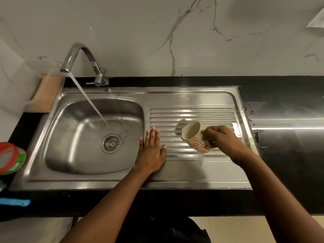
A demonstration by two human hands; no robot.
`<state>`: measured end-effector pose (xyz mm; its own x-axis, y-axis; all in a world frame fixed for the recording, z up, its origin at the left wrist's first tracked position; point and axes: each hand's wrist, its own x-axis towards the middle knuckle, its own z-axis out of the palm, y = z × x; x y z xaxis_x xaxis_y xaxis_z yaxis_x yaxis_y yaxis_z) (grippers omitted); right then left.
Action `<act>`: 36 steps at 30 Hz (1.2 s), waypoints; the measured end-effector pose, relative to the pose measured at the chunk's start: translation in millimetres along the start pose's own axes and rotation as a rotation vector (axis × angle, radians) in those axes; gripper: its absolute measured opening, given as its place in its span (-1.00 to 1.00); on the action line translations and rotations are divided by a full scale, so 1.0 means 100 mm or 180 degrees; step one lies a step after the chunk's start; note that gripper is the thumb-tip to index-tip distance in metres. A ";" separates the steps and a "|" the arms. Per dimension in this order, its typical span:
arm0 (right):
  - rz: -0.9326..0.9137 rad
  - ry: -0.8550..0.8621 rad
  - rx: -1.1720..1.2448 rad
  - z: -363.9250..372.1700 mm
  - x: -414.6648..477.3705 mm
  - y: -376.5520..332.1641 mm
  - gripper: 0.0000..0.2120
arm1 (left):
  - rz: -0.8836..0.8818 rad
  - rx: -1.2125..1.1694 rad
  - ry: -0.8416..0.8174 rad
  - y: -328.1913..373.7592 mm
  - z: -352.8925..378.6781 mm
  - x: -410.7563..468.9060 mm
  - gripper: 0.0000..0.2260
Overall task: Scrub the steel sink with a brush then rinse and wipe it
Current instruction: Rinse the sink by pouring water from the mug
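The left hand (151,151) lay flat and fully open, palm down, its fingers spread slightly on the steel sink (175,174) at the strip between the bowl and the ribbed drainboard (192,113), holding nothing. The right hand (222,137) was closed around a cream mug (193,137) with red flower marks, gripping it at its handle side; the mug was tipped on its side above the drainboard, mouth turned toward the bowl and the camera. The sink sat set into a black counter (289,155), its bowl on the left with the drain strainer (112,142) near the middle. Water (89,100) ran in a slanted stream from the curved tap (78,57) into the bowl, landing just above the strainer.
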<state>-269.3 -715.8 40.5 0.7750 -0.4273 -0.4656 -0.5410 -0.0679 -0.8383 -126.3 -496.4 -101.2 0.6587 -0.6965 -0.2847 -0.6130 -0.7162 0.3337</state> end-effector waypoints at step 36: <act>-0.0421 -0.1582 -0.1134 1.90 0.88 -0.87 -0.64 | -0.0445 -0.0383 -0.1856 -1.62 -0.79 -0.86 -0.50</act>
<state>-92.0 -576.9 18.3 0.8559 0.0699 -0.5124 -0.4393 -0.4246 -0.7917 -49.1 -317.3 -60.2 0.3613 -0.5306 -0.7668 -0.4619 -0.8162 0.3471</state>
